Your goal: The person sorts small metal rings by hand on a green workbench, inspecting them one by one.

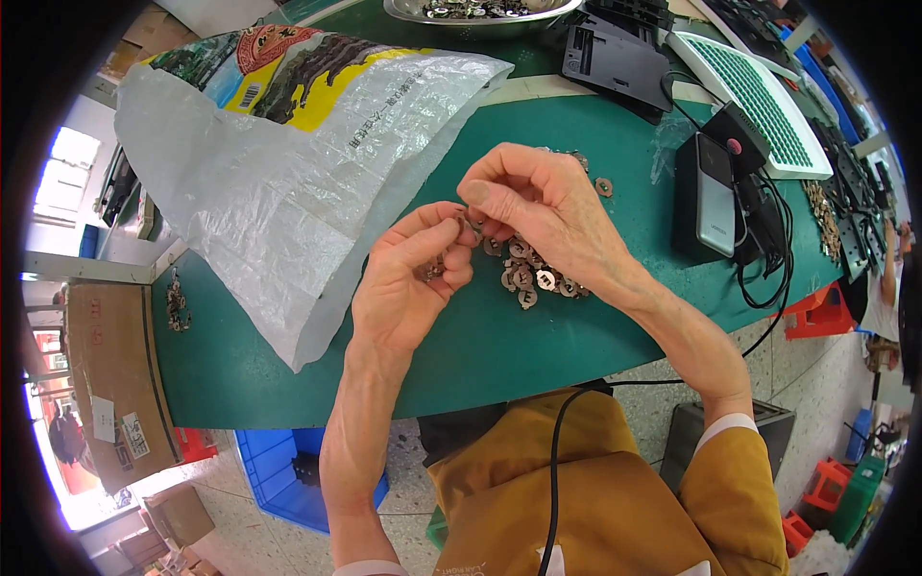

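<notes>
Left hand (415, 274) cups a few small metal washers in curled fingers; right hand (538, 206) pinches one washer at its fingertips, just above the loose pile of washers (534, 274) on the green table (538, 355). Keeping both hands low over the pile would likely limit drops. Beyond: a white woven sack (279, 163) at left, a phone on a stand (715, 197) at right, a metal bowl (480, 14) farthest.

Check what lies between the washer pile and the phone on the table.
In the head view, only bare green table lies between the washer pile and the phone.
</notes>
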The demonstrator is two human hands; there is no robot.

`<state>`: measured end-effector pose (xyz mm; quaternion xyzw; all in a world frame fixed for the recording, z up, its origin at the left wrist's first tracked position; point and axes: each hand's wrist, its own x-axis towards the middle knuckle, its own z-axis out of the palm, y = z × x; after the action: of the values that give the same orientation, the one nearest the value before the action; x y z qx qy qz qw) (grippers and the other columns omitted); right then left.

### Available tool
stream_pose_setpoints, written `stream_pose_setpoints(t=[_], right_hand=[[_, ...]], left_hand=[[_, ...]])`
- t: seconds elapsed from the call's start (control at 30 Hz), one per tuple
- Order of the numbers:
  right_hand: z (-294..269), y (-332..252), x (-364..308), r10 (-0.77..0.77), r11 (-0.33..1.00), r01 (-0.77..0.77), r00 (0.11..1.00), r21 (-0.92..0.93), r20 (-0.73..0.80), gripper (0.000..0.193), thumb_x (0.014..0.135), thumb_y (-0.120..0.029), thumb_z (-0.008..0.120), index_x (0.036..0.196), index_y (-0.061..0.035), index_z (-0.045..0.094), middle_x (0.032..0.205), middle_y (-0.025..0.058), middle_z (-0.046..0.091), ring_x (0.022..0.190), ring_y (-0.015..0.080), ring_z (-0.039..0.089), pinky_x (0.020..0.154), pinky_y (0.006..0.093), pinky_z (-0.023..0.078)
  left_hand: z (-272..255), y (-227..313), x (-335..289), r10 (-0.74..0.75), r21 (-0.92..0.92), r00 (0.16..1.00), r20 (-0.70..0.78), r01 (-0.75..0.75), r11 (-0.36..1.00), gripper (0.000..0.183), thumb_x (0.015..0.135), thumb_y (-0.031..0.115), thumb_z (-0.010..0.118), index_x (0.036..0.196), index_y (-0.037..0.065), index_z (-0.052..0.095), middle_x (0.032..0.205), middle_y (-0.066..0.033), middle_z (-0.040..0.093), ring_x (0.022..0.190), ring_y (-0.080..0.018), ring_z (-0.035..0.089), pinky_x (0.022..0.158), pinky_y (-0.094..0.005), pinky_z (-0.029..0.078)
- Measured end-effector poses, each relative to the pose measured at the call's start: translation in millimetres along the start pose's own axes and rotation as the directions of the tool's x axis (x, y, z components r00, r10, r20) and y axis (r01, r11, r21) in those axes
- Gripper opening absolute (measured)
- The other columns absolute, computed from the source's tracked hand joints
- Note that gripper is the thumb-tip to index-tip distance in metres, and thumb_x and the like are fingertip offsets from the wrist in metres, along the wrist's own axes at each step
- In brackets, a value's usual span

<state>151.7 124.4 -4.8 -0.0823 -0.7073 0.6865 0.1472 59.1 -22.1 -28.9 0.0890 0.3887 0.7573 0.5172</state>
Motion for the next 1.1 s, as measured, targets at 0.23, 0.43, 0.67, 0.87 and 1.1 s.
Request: stream_pose_setpoints(t=[0.23,0.43,0.67,0.87,1.1], right_hand=[[2,23,-3,-0.383,0.567,0.371,0.909,-0.735,0.163,0.015,0.071,-0.008,0.067,0.083,-0.0038,0.06,0.08,0.0059,0.054,0.074,0.0207,0.054,0.062,0.031,0.046],[7,27,-9,-0.339,0.434,0.42,0.896,-0.797,0.287,0.016,0.066,-0.008,0.068,0.08,-0.0063,0.059,0.084,0.0054,0.05,0.082,0.0239,0.048,0.072,0.0352,0.042],[0,27,-1,-0.33,0.596,0.414,0.908,-0.688,0.259,0.008,0.072,-0.007,0.064,0.076,-0.0046,0.057,0.077,0.0054,0.053,0.078,0.0226,0.051,0.068,0.0334,0.043],[-14,0,5,0.063,0.995,-0.049,0.983,-0.087,0.173,0.013,0.083,-0.011,0.059,0.085,0.0018,0.059,0.077,-0.0002,0.059,0.071,0.0041,0.053,0.063,0.0198,0.043],[-11,2,2,0.118,0.972,-0.153,0.973,0.175,0.198,0.012,0.083,-0.011,0.059,0.086,0.0001,0.059,0.078,0.0,0.057,0.073,0.0056,0.051,0.066,0.0202,0.043]], left_hand=[[-6,8,-1,0.122,-0.236,0.989,-0.084,-0.139,0.962,0.02,0.085,0.005,0.053,0.103,-0.003,0.053,0.084,-0.0087,0.054,0.065,-0.0125,0.044,0.057,-0.0235,0.038],[-4,8,-1,0.116,-0.241,0.984,-0.138,-0.147,0.959,0.017,0.085,0.007,0.055,0.099,-0.003,0.054,0.083,-0.0083,0.054,0.066,-0.0131,0.045,0.057,-0.0243,0.039],[-6,6,0,0.106,-0.221,0.984,-0.142,-0.136,0.966,0.014,0.085,0.008,0.057,0.094,-0.002,0.055,0.081,-0.0074,0.056,0.066,-0.0132,0.049,0.058,-0.0241,0.041],[-4,4,-3,0.081,-0.115,0.989,-0.124,-0.096,0.989,0.016,0.083,0.004,0.058,0.098,-0.002,0.057,0.081,-0.0059,0.057,0.067,-0.011,0.051,0.059,-0.0231,0.043],[3,-2,-2,0.047,0.031,0.995,-0.086,-0.045,0.999,0.016,0.084,0.008,0.06,0.098,0.001,0.058,0.078,-0.0034,0.057,0.063,-0.0098,0.048,0.057,-0.0229,0.04]])
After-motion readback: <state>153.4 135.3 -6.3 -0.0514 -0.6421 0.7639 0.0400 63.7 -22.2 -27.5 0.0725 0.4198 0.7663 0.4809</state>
